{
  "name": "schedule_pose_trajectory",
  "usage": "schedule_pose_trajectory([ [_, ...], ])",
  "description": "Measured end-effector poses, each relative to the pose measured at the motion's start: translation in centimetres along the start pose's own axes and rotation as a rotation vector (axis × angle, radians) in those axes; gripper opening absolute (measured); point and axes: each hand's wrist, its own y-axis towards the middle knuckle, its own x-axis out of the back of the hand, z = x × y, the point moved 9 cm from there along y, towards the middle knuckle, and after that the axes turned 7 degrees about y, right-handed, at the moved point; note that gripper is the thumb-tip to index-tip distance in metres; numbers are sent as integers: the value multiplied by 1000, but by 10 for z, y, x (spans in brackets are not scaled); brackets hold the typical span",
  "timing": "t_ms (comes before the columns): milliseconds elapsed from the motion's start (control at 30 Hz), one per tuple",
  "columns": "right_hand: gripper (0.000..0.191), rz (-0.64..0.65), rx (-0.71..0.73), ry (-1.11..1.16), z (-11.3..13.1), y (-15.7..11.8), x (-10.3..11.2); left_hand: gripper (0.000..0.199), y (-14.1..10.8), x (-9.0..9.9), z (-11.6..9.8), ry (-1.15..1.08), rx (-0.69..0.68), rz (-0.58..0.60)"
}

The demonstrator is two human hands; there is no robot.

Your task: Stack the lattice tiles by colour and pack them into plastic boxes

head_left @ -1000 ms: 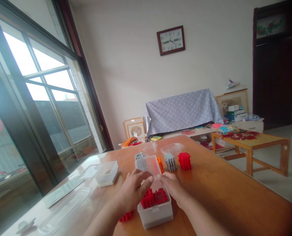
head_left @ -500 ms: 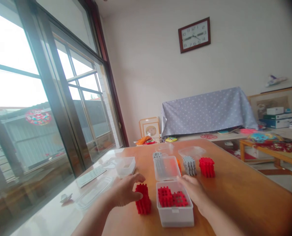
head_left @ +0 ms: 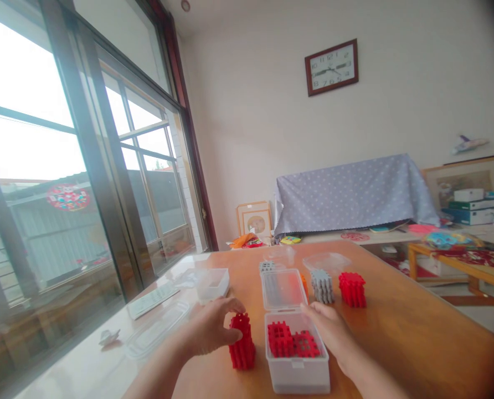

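My left hand (head_left: 214,327) is curled round the upper part of a stack of red interlocking plastic pieces (head_left: 242,349), thumb in front and fingers at the top. The stack stands upright on the table, left of a clear plastic box (head_left: 299,377). Inside the box lie more red interlocking pieces (head_left: 281,339), in two groups. Its hinged lid (head_left: 283,291) is tipped back, away from me. My right hand (head_left: 328,324) grips the box at its back right corner, near the hinge; its lower fingers are hidden.
Behind the box stand a grey stack (head_left: 322,287) and another red stack (head_left: 353,290). A second clear box (head_left: 214,284), a loose clear lid (head_left: 159,330) and a paper sheet (head_left: 153,302) lie on the left. Windows line the left side.
The view has tilted up slightly, so the table things sit a little lower in it. My left fingers have come closer to the top of the red stack. My right hand stays at the box.
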Motion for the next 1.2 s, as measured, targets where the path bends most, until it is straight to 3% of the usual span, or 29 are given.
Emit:
schedule_pose_trajectory([
  [100, 46, -30, -5, -5, 3, -1, 1, 37, 4, 5, -11, -63, -50, -55],
  [267, 44, -55, 3, 13, 4, 0, 2, 30, 15, 9, -62, -153, -190, -128],
  [400, 43, -48, -12, 29, -1, 2, 1, 32, 27, -8, -107, -208, -256, -93],
  [533, 46, -25, -16, 64, -2, 3, -2, 35, 41, -37, -131, -141, -262, -25],
  [767, 55, -38, 20, 169, 4, 4, 1, 30, 54, -65, -143, 86, -324, 27],
  [1000, 57, -60, 14, 170, 6, 3, 5, 31, 58, -68, -148, 162, -375, 65],
  [1200, 57, -53, -16, 159, 6, 2, 4, 26, 51, -64, -147, 144, -402, 24],
])
